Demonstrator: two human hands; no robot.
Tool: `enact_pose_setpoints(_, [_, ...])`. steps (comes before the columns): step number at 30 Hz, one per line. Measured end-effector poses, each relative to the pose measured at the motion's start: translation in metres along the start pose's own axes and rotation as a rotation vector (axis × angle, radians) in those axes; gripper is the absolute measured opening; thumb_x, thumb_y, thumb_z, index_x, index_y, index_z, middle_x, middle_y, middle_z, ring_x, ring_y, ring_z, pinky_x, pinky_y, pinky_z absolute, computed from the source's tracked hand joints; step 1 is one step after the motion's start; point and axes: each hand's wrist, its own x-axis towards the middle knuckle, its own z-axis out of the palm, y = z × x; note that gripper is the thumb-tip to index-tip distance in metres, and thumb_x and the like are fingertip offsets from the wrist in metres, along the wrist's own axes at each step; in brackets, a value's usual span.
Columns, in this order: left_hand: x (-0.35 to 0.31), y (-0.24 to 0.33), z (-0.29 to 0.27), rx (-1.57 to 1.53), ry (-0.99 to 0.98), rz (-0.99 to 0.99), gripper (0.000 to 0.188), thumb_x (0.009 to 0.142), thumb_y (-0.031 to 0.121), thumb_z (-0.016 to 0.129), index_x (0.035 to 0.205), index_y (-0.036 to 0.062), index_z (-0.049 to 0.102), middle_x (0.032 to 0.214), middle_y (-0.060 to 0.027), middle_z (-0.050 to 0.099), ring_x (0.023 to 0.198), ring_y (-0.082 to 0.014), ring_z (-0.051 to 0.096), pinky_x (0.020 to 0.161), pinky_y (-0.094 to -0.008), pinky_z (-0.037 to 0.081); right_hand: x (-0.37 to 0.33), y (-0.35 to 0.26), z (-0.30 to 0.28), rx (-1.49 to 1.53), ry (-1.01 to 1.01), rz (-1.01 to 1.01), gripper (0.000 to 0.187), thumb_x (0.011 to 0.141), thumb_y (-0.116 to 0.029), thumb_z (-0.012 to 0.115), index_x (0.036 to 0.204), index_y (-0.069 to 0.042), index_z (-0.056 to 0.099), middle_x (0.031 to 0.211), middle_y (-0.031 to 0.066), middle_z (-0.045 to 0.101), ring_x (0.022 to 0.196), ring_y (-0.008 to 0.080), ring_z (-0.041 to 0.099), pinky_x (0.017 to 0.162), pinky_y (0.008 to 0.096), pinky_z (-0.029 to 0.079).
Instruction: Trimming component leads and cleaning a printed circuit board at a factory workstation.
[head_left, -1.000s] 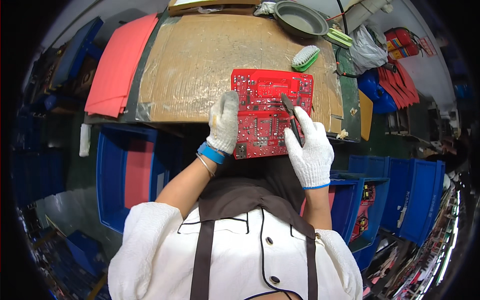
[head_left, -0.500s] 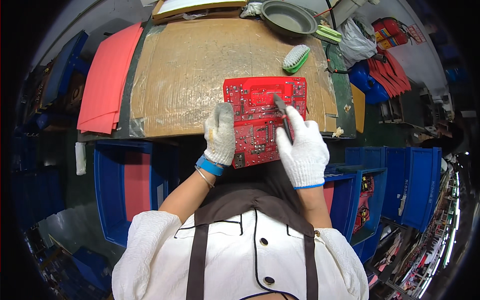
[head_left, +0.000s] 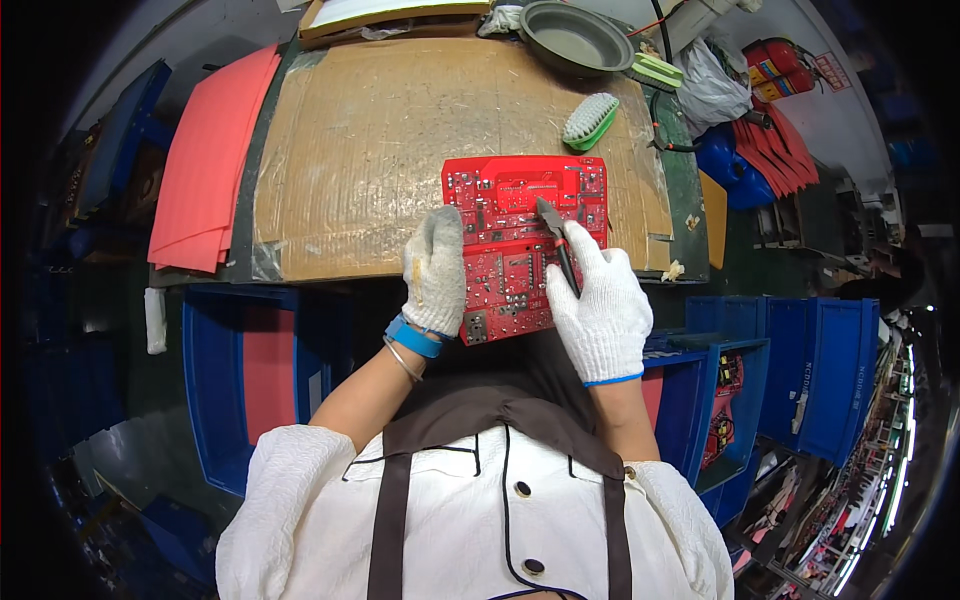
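A red circuit board (head_left: 500, 275) is held over the near edge of the bench, its solder side up. My left hand (head_left: 434, 270), in a greyish-white knit glove, grips the board's left edge with the thumb on top. In a white glove, my right hand (head_left: 604, 312) is closed on a pair of cutting pliers (head_left: 553, 226) with dark handles and a bit of red. The pliers' jaws point at the upper middle of the board, among the solder joints. Whether the jaws touch a lead is too small to tell.
Worn cardboard (head_left: 370, 150) covers the bench. A white-bristled green brush (head_left: 590, 122) lies beyond the board, with a grey bowl (head_left: 577, 38) behind it. Pink sheets (head_left: 212, 160) lie at the left. Blue crates (head_left: 213, 390) stand below at both sides; one at right holds red boards (head_left: 722, 410).
The pliers' tip has moved slightly left and nearer across the board. My right hand has shifted a little left and down with it; the left hand keeps its grip.
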Motion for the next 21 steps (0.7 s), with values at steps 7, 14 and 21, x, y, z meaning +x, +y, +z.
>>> enact_pose_setpoints(7, [-0.002,0.006,0.006,-0.027,-0.012,-0.006,0.041,0.111,0.035,0.054,0.101,-0.0026,0.066,0.086,-0.0018,0.063,0.085,-0.0087,0.05,0.075,-0.0311,0.048,0.003,0.005,-0.005,-0.045,0.053,-0.04,0.052,0.088,-0.034,0.077,0.138,-0.022,0.066,0.095,0.0132,0.063,0.086,0.0324,0.069,0.075,0.0443,0.055])
enact_pose_setpoints(14, [-0.004,0.009,0.004,0.026,-0.017,-0.002,0.042,0.111,0.037,0.055,0.101,-0.0019,0.066,0.087,-0.0008,0.062,0.085,-0.0084,0.049,0.076,-0.0304,0.048,0.009,0.0,-0.006,-0.104,0.061,-0.132,0.051,0.087,-0.033,0.078,0.136,-0.023,0.067,0.097,0.0137,0.064,0.09,0.0325,0.067,0.08,0.0454,0.053])
enact_pose_setpoints(21, [-0.004,0.012,0.007,0.038,-0.018,0.019,0.043,0.111,0.038,0.054,0.1,-0.0022,0.065,0.087,-0.0011,0.063,0.085,-0.0086,0.049,0.076,-0.0309,0.048,0.009,-0.006,-0.013,-0.088,0.046,-0.15,0.049,0.086,-0.031,0.078,0.132,-0.02,0.069,0.096,0.0147,0.065,0.09,0.0341,0.067,0.079,0.0472,0.053])
